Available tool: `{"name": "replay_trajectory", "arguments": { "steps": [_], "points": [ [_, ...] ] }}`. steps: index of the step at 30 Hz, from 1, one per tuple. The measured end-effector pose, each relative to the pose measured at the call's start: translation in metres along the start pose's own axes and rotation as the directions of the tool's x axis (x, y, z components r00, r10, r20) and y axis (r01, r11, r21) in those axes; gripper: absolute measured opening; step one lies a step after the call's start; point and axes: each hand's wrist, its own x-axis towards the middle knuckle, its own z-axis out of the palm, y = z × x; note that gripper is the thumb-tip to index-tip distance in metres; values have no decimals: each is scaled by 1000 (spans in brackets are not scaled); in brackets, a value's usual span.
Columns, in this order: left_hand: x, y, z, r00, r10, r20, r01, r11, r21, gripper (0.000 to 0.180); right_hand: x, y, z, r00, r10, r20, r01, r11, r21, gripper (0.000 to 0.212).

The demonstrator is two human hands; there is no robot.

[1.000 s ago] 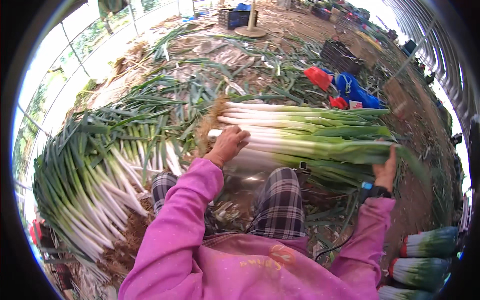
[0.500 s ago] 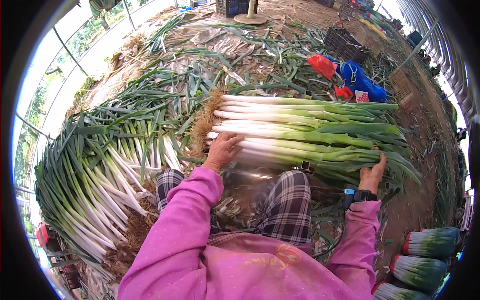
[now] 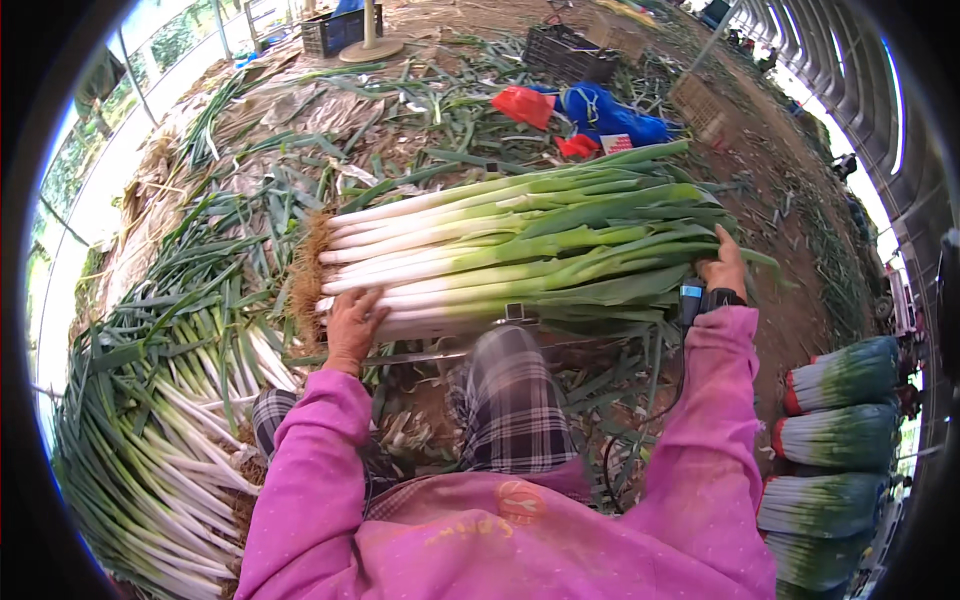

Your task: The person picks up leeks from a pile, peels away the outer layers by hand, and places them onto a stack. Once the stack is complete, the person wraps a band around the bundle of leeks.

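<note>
Beneath a ribbed, curving roof (image 3: 865, 110), dirt ground (image 3: 790, 305) spreads out. A row of leeks (image 3: 500, 245) spans between the hands: the left hand (image 3: 356, 322), fingers slightly spread, rests on its white end; the right hand (image 3: 724, 268) curls against its green end, grip unclear. Loose leeks (image 3: 160, 450) lie left of the left hand, wrapped bundles (image 3: 838, 437) right of the right forearm.

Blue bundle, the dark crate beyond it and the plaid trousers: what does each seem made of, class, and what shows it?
Blue bundle: probably thin plastic or synthetic cloth, faintly shiny, crumpled into folds.
Dark crate: likely moulded plastic, matt, with openwork sides.
Plaid trousers: apparently woven cloth, matt, draping over the knee.
</note>
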Motion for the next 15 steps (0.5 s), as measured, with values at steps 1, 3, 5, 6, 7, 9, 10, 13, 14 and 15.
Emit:
{"name": "replay_trajectory", "arguments": {
  "steps": [1,3,5,6,7,9,10,13,14,15],
  "points": [
    [-1,0,0,1000,-1,1,1,1000,-2,38,2,-2,0,1000,27,-5,-27,999,-33,29],
    [-6,-5,0,1000,-1,-6,1,1000,3,38,4,-5,-4,999,50,-19,-53,982,-183,24],
    [-4,-2,0,1000,-3,0,3,1000,-4,38,6,-27,-34,997,71,-27,-75,974,-213,23],
    [-4,0,-2,1000,-20,4,20,1000,6,39,7,-33,-47,994,111,-21,-113,964,-242,22],
    [-10,-9,-15,999,-36,-10,36,999,39,39,-6,-19,-37,984,18,-175,-72,949,-308,25],
    [-15,-19,-33,999,-42,-17,44,995,92,39,2,7,-70,996,28,-89,-65,894,-443,31],
    [-3,-6,-15,1000,-6,-20,7,998,55,39,17,-11,-134,982,-25,-186,-67,878,-474,40],
    [16,21,30,999,36,-7,-37,996,-87,40,-9,-50,-268,888,-335,-315,-93,541,-836,58],
    [5,1,10,1000,-3,22,3,1000,-4,40,-22,13,-246,855,-308,-417,-64,736,-675,60],
    [-11,-19,-19,999,-40,14,38,995,91,40,-48,65,-201,827,-241,-508,-34,880,-473,62]
  ]
}}
